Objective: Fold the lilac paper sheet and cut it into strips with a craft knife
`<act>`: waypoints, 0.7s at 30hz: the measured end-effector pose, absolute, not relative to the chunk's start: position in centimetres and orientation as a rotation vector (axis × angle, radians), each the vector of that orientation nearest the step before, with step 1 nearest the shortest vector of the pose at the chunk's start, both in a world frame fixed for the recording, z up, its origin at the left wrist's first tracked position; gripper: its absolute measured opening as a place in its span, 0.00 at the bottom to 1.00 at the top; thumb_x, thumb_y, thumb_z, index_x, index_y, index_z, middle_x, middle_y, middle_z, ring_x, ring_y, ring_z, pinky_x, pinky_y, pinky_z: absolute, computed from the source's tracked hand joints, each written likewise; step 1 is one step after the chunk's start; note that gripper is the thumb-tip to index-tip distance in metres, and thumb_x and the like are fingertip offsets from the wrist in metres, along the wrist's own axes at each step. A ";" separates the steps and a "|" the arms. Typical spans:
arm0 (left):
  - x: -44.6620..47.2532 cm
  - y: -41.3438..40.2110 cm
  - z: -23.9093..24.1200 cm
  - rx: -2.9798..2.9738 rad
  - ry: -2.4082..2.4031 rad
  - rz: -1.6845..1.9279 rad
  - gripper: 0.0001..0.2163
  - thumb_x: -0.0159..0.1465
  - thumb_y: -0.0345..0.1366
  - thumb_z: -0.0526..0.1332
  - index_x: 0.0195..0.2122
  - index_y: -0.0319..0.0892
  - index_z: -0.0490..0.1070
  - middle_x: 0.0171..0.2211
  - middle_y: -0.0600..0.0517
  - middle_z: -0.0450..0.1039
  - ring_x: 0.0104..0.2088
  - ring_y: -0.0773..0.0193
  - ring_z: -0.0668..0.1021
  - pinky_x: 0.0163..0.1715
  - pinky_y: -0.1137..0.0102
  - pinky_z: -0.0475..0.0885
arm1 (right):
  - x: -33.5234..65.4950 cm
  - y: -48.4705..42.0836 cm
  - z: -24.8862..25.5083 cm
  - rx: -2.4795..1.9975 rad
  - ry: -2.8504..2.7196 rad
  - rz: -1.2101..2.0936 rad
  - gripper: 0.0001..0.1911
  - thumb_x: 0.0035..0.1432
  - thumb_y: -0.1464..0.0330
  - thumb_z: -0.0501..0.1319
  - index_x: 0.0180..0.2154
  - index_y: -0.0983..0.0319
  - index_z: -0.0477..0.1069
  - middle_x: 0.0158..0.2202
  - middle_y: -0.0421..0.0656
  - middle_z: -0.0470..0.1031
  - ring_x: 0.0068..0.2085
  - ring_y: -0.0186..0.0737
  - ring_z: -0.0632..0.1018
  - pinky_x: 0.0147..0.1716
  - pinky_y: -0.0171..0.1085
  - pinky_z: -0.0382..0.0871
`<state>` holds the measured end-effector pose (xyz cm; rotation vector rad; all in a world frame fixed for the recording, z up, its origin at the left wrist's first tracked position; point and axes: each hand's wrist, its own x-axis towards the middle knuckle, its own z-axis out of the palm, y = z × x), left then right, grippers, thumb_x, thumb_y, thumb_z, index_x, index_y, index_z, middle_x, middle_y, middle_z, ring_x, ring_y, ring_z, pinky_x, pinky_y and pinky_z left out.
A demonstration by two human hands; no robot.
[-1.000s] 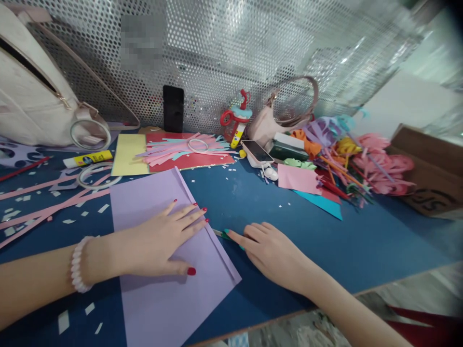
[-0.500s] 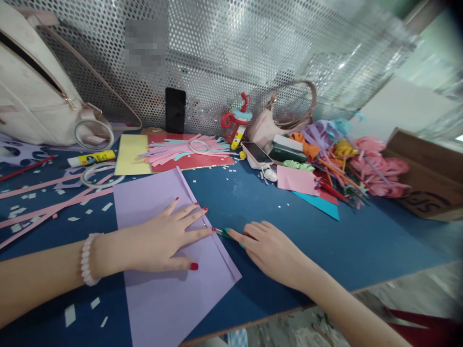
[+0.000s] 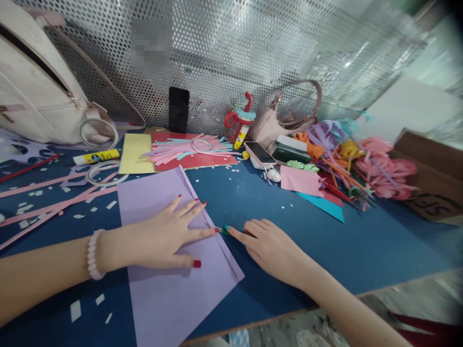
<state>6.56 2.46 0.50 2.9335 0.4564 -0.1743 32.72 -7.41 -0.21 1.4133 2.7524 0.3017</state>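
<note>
A sheet of purple paper (image 3: 162,299) lies on the blue table, with a narrow strip folded along its right edge. My left hand (image 3: 170,236) is spread flat on it, fingers apart, the little finger reaching the folded strip. To the right of that edge, my right hand (image 3: 265,246) is closed, its index finger stretched along a small green-handled cutting tool (image 3: 224,232). The tool's slim metal blade reaches into the fold beside my left little finger. Most of the handle is hidden under my right hand, so its exact kind is unclear.
Behind the sheet lie yellow paper (image 3: 135,154) and pink and blue paper strips (image 3: 173,152). A glue stick (image 3: 96,157) and tape rolls (image 3: 104,180) are at left. A phone (image 3: 259,154), pink paper (image 3: 302,180) and a cardboard box (image 3: 430,178) stand right.
The blade has slid a little further into the fold, and my right index finger is now closer to the paper's edge. My left hand stays spread on the sheet. The view has shifted slightly.
</note>
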 end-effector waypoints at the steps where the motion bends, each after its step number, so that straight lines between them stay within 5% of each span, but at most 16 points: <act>1: 6.6 2.5 0.6 2.925 0.465 -0.187 0.30 0.65 0.57 0.53 0.67 0.59 0.49 0.69 0.37 0.41 0.66 0.33 0.50 0.57 0.36 0.48 | 32.8 -7.4 -0.1 1.416 2.746 0.289 0.23 0.60 0.78 0.54 0.56 0.62 0.67 0.32 0.42 0.69 0.32 0.40 0.70 0.32 0.39 0.59; 7: 6.6 2.5 0.8 2.858 0.476 -0.249 0.30 0.66 0.60 0.47 0.67 0.57 0.49 0.69 0.36 0.37 0.67 0.34 0.46 0.57 0.35 0.44 | 33.4 -7.3 0.3 1.418 2.725 0.216 0.23 0.61 0.78 0.52 0.57 0.62 0.67 0.33 0.43 0.70 0.33 0.39 0.71 0.34 0.39 0.63; 21: 6.6 2.2 0.1 2.846 0.557 -0.193 0.31 0.63 0.57 0.56 0.65 0.59 0.53 0.69 0.37 0.41 0.66 0.30 0.46 0.55 0.31 0.43 | 33.3 -5.5 0.0 1.407 2.724 0.241 0.23 0.60 0.78 0.52 0.55 0.62 0.68 0.34 0.44 0.70 0.33 0.39 0.72 0.35 0.38 0.63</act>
